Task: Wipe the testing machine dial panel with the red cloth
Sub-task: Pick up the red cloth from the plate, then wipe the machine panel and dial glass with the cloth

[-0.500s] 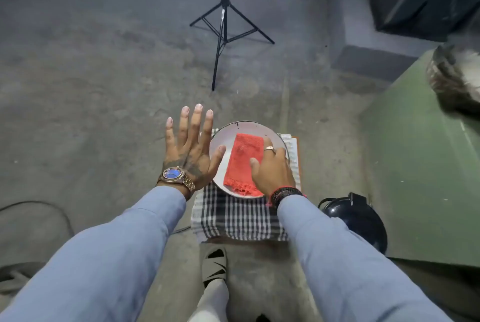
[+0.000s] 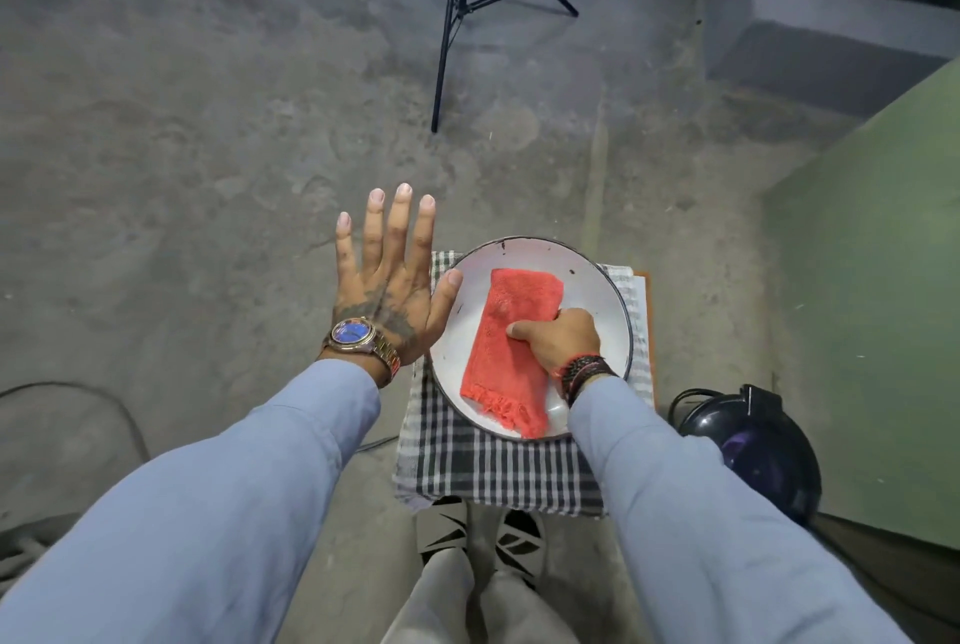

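A folded red cloth (image 2: 501, 347) lies in a white enamel plate (image 2: 597, 274) on a checked cloth over a small stool. My right hand (image 2: 563, 339) is curled over the cloth's right edge, thumb on top and fingers tucked under it. My left hand (image 2: 387, 280) hovers flat to the left of the plate, fingers spread, holding nothing, its thumb tip at the plate's rim. The green machine body (image 2: 872, 311) stands at the right; its dial panel is out of view.
The black and white checked cloth (image 2: 493, 467) drapes the stool. A dark round helmet-like object (image 2: 753, 451) sits on the floor at the right. A black tripod (image 2: 457, 4) stands ahead on the concrete floor. A cable (image 2: 104, 399) curves at the left.
My right hand has gone from resting flat on the cloth to closing its fingers around the cloth's right edge. My left hand stays spread beside the plate.
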